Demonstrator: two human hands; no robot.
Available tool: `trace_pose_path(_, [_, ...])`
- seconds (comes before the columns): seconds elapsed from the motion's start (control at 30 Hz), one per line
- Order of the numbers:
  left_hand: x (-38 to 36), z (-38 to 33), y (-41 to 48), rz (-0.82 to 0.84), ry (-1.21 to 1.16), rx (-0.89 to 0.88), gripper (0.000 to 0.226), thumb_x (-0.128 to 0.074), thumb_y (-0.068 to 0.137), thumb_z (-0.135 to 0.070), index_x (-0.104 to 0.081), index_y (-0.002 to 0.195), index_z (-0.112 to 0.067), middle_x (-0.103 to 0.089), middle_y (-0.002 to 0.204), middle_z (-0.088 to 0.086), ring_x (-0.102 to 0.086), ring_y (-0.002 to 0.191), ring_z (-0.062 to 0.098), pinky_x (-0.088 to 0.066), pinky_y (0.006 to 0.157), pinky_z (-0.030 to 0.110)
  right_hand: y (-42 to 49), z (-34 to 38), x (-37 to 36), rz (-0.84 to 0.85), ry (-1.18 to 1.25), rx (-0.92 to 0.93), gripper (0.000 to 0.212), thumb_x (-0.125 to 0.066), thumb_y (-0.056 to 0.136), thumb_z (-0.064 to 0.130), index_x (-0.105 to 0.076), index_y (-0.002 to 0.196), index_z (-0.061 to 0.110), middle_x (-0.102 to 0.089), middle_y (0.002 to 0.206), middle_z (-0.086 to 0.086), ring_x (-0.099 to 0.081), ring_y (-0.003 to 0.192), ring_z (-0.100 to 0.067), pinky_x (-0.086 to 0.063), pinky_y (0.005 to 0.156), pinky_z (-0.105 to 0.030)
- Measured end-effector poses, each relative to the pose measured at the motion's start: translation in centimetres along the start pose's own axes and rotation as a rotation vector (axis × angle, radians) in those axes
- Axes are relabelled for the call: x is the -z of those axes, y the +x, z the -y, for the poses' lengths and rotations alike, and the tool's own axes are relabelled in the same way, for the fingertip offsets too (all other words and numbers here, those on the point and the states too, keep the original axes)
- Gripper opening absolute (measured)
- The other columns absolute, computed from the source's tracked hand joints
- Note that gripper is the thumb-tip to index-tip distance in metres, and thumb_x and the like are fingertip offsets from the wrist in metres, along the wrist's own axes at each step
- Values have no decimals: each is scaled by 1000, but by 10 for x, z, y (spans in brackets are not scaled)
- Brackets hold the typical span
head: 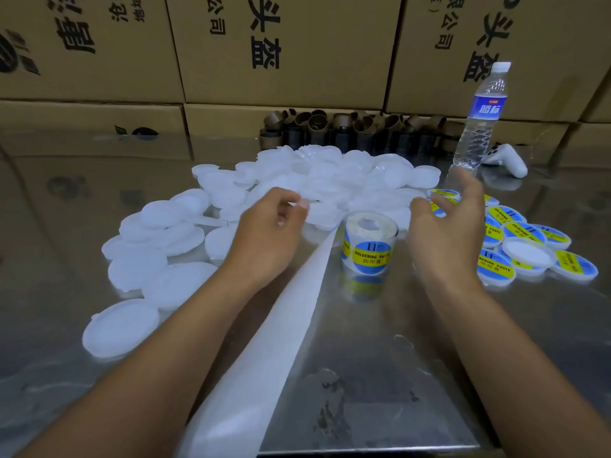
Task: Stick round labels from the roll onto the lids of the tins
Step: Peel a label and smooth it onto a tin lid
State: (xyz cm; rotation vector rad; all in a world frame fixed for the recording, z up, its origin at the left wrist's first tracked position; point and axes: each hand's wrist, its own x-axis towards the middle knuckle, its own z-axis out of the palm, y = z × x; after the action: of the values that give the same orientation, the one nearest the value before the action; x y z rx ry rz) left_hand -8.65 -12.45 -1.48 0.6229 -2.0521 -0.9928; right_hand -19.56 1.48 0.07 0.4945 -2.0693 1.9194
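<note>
Stacked cardboard boxes (284,44) with printed characters fill the whole back, and everything sits on a shiny steel desk (380,358).

Counts first: one label roll (369,256) dead centre, one water bottle (479,120) upper right, one white controller-looking thing (509,160) just beside it, and a row of brown cardboard cores (347,127) along the boxes, a dozen-plus. Plain white lids (330,173) are heaped centre and left, way too many to count. Labelled lids (525,231) at the right edge: I get about nine, with one white unlabelled face lying among them.

Both forearms reach in from the bottom. Left hand (264,233) is knuckles-up, fingers curled, tips at the edge of the plain pile; can't tell if that grip actually has a lid. Right hand (446,226) hangs over the nearest labelled lids, fingers spread and loose, grip holding nothing, a bit blurred.

Roll stands on end, core hole facing up, so its axis is vertical, with a "SOLDERING PASTE" label facing the camera. Its bare backing strip (281,342) runs diagonally to the bottom edge, between the arms.
</note>
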Motion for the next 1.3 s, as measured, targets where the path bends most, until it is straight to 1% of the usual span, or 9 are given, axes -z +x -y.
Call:
trace_pose_path(0.1, [13,9,2,-84,341,51,28,-52,95,-16,-56,122,-13,-59,120,6,-52,113,25,-43,93,34,-3,0,0,30,-6,33,54,-52,90,8,-36,140,20,-41,135,8,-51,104,-1,-49,91,-36])
trace_pose_path(0.23, [18,11,0,20,702,226,35,-52,89,-11,-49,124,-10,-47,127,16,-40,121,37,-36,90,41,-1,-4,-1,59,8,34,52,-51,90,8,-38,139,20,-44,133,8,-52,99,-2,-38,75,-8])
trace_pose_path(0.3, [19,11,0,35,709,266,36,-52,88,-9,-48,124,-10,-46,127,16,-38,122,37,-37,88,42,-1,-6,-1,69,13,35,51,-51,90,8,-39,138,20,-43,125,12,-52,99,-3,-35,68,-2])
trace_pose_path(0.47, [21,17,3,2,650,311,37,-52,89,-8,-50,126,-11,-42,129,18,-35,122,38,-33,80,37,1,-7,-1,78,35,46,49,-51,90,8,-41,136,21,-43,121,14,-52,98,-3,-33,71,-8])
trace_pose_path(0.67, [21,26,8,-40,632,301,35,-58,90,-18,-51,122,-6,-56,124,18,-48,116,38,-39,86,40,-2,-6,-1,88,28,52,46,-50,89,9,-44,133,23,-44,120,13,-52,95,-1,-36,68,-1])
trace_pose_path(0.83, [16,14,5,-201,366,39,49,-66,88,-20,-45,132,-15,-55,128,9,-41,124,29,-36,90,32,-8,1,-4,142,61,107,35,-55,88,11,-52,120,26,-56,111,12,-55,98,-3,-45,88,-27])
trace_pose_path(0.97, [8,-10,-9,-171,77,-315,56,-75,80,-17,-47,129,-20,-52,125,-8,-44,121,11,-30,90,7,-19,4,-7,322,105,203,23,-61,89,23,-56,109,33,-67,83,19,-56,90,9,-36,72,-3])
trace_pose_path(1.17, [-2,-19,-22,-40,59,-525,60,-80,75,-11,-50,127,-10,-55,125,-2,-50,119,15,-32,98,8,-23,5,-7,476,148,227,18,-67,86,28,-61,102,32,-68,70,17,-62,80,6,-43,70,-8])
trace_pose_path(1.3, [-3,-22,-22,20,-47,-508,66,-79,75,-23,-44,131,-18,-54,129,-6,-51,118,7,-36,97,10,-22,8,-6,509,194,156,16,-68,86,19,-65,87,34,-69,62,8,-66,76,0,-49,87,-21])
